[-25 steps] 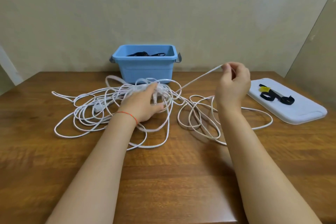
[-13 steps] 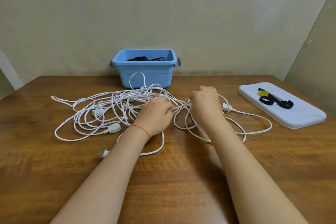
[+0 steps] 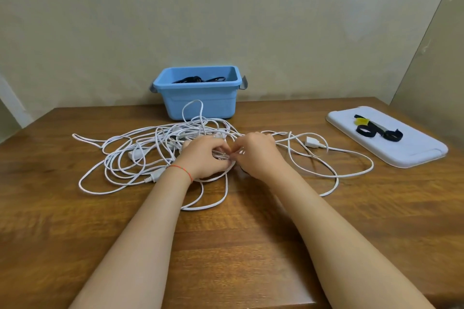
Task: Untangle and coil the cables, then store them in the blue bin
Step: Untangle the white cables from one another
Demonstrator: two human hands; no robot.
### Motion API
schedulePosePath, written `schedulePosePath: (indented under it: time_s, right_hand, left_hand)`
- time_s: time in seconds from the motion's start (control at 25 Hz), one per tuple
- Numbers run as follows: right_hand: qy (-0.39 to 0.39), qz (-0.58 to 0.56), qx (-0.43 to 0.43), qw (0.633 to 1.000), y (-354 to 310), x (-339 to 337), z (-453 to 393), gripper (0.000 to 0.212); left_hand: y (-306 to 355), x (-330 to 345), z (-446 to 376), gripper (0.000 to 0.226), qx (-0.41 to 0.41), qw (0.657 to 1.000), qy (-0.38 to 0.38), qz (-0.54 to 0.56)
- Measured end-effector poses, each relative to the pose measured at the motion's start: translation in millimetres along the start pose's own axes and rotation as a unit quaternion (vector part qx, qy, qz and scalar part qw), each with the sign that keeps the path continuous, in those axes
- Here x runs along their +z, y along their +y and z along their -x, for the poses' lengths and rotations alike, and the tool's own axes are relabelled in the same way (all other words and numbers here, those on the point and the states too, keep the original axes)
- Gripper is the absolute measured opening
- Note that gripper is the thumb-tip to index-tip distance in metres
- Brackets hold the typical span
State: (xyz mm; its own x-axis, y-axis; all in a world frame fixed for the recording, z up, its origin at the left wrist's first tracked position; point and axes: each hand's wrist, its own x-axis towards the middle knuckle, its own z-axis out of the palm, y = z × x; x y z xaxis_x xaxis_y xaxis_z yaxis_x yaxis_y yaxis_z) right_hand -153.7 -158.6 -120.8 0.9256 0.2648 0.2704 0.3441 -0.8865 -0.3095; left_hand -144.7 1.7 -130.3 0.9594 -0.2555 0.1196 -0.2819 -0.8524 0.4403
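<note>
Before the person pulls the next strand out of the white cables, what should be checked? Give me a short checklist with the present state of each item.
1. Both hands have a hold on the tangle: ok. The left hand and right hand pinch strands of the white cables at its middle.
2. Free plug end findable: ok, a white plug lies loose to the right.
3. Knot between the fingers visible: cannot tell, the hands hide it.
4. Blue bin open: ok; black cables already lie inside.
5. Straps ready: ok, on the white tray.
6. White cables coiled: not ok, loose loops lie spread over the table.
</note>
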Motion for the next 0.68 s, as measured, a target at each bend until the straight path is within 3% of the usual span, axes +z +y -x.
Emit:
schedulePosePath:
  time_s: [0.08,0.2,0.28,0.4,0.44,0.52,0.6,0.68]
  right_hand:
    - [0.051,-0.03,0.005,0.998,3,-6,-3,0.013]
    - [0.231,-0.123,0.04,0.964,19,-21,-3,0.008]
    - [0.344,-0.185,0.056,0.919,30,-30,-3,0.007]
    - [0.432,-0.229,0.074,0.869,32,-36,-3,0.009]
    - [0.433,-0.228,0.085,0.868,33,-37,-2,0.009]
    - [0.373,-0.165,0.119,0.905,39,-34,-4,0.011]
    - [0.233,-0.04,0.143,0.961,41,-32,-4,0.018]
    - [0.091,0.038,0.121,0.988,32,-30,-4,0.021]
  left_hand:
    - [-4,-3,3,0.02,0.005,0.999,0.02,0.028]
    - [-8,-13,5,0.053,-0.032,0.989,0.121,0.083]
    - [-9,-19,5,0.079,-0.085,0.986,0.145,0.015]
    - [-3,-21,5,0.09,-0.146,0.976,0.139,-0.082]
    - [-1,-21,6,0.088,-0.152,0.975,0.14,-0.078]
    - [-1,-22,6,0.068,-0.133,0.979,0.144,-0.054]
    - [1,-24,8,0.049,-0.096,0.984,0.136,-0.057]
    - [10,-25,9,0.056,-0.08,0.99,0.102,-0.053]
